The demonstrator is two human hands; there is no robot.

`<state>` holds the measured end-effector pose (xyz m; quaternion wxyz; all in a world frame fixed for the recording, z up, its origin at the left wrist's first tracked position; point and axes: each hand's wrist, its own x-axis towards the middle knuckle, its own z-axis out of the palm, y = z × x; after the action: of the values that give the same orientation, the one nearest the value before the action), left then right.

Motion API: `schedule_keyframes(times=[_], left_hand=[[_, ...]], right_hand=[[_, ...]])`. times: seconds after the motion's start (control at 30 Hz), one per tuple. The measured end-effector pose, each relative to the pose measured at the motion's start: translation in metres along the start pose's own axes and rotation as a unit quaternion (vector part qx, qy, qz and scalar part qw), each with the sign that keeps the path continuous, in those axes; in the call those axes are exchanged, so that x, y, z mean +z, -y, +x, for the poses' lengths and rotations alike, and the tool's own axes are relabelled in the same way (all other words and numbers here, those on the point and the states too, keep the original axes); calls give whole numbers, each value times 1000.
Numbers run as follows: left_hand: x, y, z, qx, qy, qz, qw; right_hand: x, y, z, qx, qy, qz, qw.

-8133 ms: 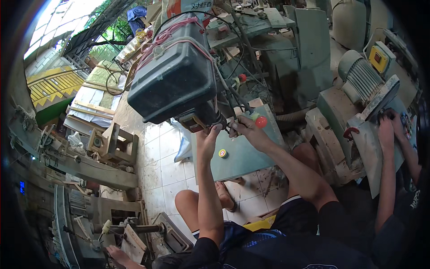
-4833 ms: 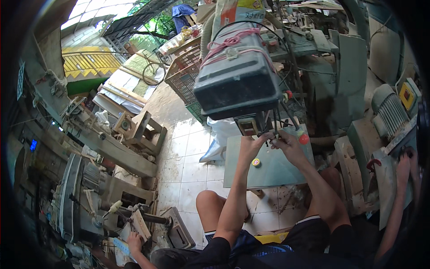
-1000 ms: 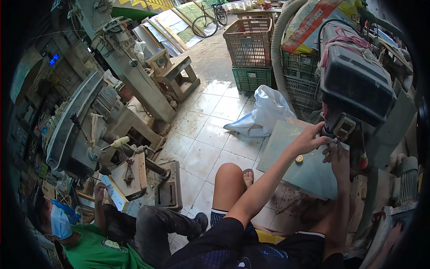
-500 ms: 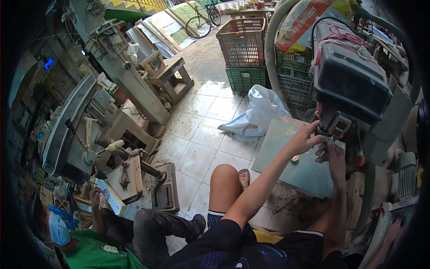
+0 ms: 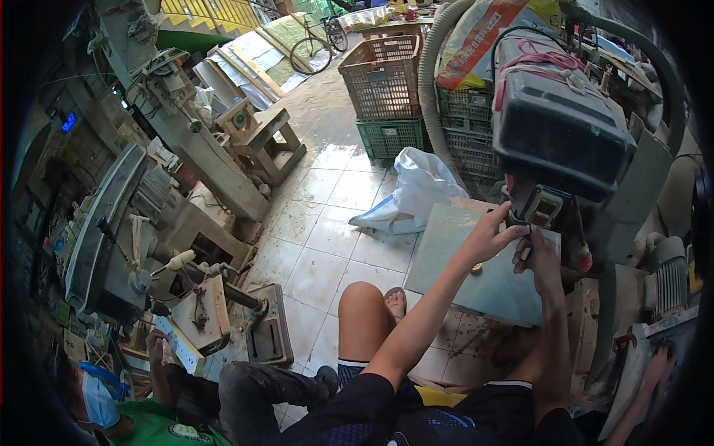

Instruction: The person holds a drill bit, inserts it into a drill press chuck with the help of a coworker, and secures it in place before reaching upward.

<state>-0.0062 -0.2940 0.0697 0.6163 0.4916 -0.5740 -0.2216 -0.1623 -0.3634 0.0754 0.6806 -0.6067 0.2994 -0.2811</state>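
Note:
A drill press with a dark, boxy head (image 5: 561, 134) stands to my right over a grey-green table board (image 5: 439, 249). My left hand (image 5: 483, 239) reaches up beneath the head, its fingers and thumb around the drill chuck (image 5: 515, 216). Close beside it is my right hand (image 5: 541, 259), its fingers curled in a pinch. A small pale piece shows at those fingers, too small to name. Below my left wrist, a small round yellow-and-red thing (image 5: 477, 268) lies on the board. The lower end of the chuck is partly hidden by my hands.
A white sack (image 5: 416, 186) lies on the tiled floor before stacked crates (image 5: 381, 78). Beside them runs a ribbed hose (image 5: 431, 82). At left, a seated person in green (image 5: 175, 427) has a hand by another drill press's table (image 5: 212, 316). Another person's hand (image 5: 658, 368) shows at right.
The whole view has shifted a little, so the surroundings sit further left. My hands stay at the chuck; the fingers of my right hand have turned slightly.

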Motion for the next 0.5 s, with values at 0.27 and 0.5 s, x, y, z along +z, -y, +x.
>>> schedule_keyframes(times=[0.27,0.5], left_hand=[[-3,7,-1,-72,8,48,996],[-2,-4,-2,-107,23,15,994]], right_hand=[[-2,1,-1,-37,-42,-51,997],[-12,2,-1,87,9,137,987]])
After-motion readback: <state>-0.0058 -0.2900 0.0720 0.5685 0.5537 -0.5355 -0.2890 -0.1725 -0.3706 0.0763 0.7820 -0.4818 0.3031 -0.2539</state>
